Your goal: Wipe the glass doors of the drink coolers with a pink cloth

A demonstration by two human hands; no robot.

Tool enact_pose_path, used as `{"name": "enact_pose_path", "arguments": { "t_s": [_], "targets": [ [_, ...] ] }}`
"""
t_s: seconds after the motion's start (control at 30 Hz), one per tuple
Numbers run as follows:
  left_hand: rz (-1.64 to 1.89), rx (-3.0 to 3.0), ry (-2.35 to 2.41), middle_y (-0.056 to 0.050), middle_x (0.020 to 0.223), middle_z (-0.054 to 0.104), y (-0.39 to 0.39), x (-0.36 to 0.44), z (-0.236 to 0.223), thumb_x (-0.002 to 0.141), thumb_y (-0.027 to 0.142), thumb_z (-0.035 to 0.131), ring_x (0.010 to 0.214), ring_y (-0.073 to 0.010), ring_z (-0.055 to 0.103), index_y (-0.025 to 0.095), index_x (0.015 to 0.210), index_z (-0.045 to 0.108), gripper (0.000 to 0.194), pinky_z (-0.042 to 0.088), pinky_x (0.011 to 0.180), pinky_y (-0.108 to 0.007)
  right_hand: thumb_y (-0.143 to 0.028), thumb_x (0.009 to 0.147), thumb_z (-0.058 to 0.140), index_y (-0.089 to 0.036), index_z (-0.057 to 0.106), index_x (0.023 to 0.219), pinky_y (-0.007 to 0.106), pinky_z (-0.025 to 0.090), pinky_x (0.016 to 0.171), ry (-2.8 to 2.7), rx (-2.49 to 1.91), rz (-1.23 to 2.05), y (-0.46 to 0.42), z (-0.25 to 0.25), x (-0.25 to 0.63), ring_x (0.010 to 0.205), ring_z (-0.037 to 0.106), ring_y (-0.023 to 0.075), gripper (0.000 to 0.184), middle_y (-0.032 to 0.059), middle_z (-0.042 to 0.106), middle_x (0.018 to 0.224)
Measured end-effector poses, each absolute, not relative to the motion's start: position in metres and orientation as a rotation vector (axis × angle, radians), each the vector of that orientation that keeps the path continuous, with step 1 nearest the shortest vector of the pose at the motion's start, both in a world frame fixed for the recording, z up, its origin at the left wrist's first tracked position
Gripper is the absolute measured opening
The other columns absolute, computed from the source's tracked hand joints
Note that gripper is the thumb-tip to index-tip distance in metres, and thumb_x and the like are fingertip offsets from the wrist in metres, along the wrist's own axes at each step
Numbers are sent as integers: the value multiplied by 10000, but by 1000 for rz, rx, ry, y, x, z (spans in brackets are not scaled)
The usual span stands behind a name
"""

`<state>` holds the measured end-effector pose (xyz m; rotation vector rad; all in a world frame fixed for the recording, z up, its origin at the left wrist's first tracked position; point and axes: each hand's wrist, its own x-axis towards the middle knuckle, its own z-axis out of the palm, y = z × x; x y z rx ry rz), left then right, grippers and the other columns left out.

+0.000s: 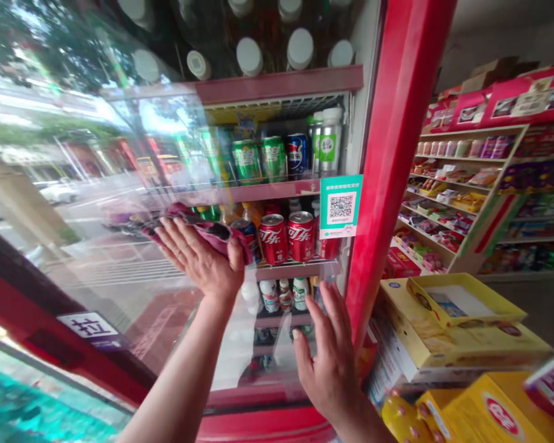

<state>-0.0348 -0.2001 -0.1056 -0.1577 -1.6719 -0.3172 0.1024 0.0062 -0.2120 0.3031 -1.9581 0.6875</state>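
Note:
My left hand (203,255) lies flat against a dark pink cloth (216,232), holding it to the glass door (175,344) of a red drinks cooler. The cloth shows above my fingers and beside my thumb; the part under the palm is hidden. Lower and to the right, my right hand (327,357) is raised with its fingers apart and nothing in it. It is close to the glass, but I cannot tell whether it touches. Behind the glass stand red cola cans (301,237), green cans (274,159) and small bottles (300,294).
A green QR-code sticker (341,206) is on the glass beside the red door frame (397,123). On the right are stacked yellow boxes (461,344) and snack shelves (461,157). A white pull label (90,326) marks the left frame. The glass reflects a street.

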Motion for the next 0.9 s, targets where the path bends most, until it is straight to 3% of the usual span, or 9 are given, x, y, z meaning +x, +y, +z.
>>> {"name": "enact_pose_path", "arguments": {
  "t_s": [0.07, 0.17, 0.27, 0.4, 0.57, 0.67, 0.77, 0.83, 0.9],
  "targets": [
    [-214, -306, -1702, -260, 1884, 155, -176, -32, -122, 1047, 586, 605, 1795, -416, 58, 59, 1798, 137, 1030, 97, 1446, -665, -201, 1082, 612, -167, 514, 1643, 717, 522, 1272, -1948, 325, 706, 1, -213, 100, 1677, 433, 403, 570, 226, 485, 1758],
    [-14, -608, -1706, -99, 1758, 521, -149, -29, -149, 1025, 681, 586, 1747, -270, 326, 217, 1764, 380, 896, 184, 1459, -466, -243, 1098, 612, -181, 511, 1653, 736, 514, 1266, -1951, 325, 723, -5, -215, 95, 1673, 437, 423, 567, 220, 460, 1782],
    [49, -665, -1684, -90, 1633, 659, -157, -29, -167, 1036, 668, 574, 1696, -257, 430, 215, 1707, 495, 813, 185, 1458, -451, -277, 1106, 619, -194, 523, 1648, 763, 517, 1245, -1953, 304, 718, -12, -215, 88, 1661, 450, 446, 557, 216, 462, 1786],
    [35, -555, -1661, -185, 1679, 599, -225, -34, -172, 1035, 681, 561, 1754, -306, 306, 136, 1726, 445, 888, 158, 1458, -505, -273, 1104, 632, -214, 544, 1628, 772, 533, 1224, -1933, 264, 724, -26, -213, 82, 1642, 479, 453, 534, 215, 489, 1769],
    [-81, -331, -1660, -277, 1838, 321, -336, -40, -160, 1034, 719, 531, 1788, -356, 173, 90, 1781, 270, 1011, 154, 1443, -582, -290, 1107, 632, -196, 553, 1624, 774, 525, 1232, -1923, 276, 717, -46, -211, 76, 1644, 475, 460, 532, 227, 503, 1755],
    [-224, -128, -1661, -312, 1870, 189, -362, -41, -151, 1059, 619, 537, 1799, -385, 87, 77, 1799, 145, 998, 139, 1423, -659, -287, 1101, 647, -194, 554, 1630, 759, 517, 1251, -1911, 293, 701, -60, -209, 74, 1653, 465, 453, 545, 223, 506, 1754],
    [-290, -46, -1668, -316, 1886, 94, -352, -39, -150, 1064, 527, 558, 1804, -377, 6, 53, 1798, 64, 1003, 97, 1428, -658, -270, 1101, 646, -183, 556, 1632, 746, 503, 1269, -1896, 325, 686, -78, -202, 73, 1656, 464, 444, 545, 228, 504, 1754],
    [-254, -111, -1697, -293, 1886, 141, -340, -37, -156, 1047, 566, 573, 1803, -383, 28, 54, 1798, 111, 1019, 94, 1438, -631, -285, 1109, 639, -177, 570, 1624, 735, 497, 1277, -1878, 355, 674, -91, -196, 72, 1649, 477, 437, 530, 229, 512, 1748],
    [-167, -239, -1727, -243, 1854, 317, -337, -35, -168, 1021, 654, 578, 1790, -374, 156, 109, 1793, 238, 1005, 146, 1445, -580, -301, 1111, 645, -172, 586, 1614, 726, 492, 1283, -1864, 385, 655, -104, -190, 69, 1638, 492, 434, 523, 232, 526, 1735]
  ]
}}
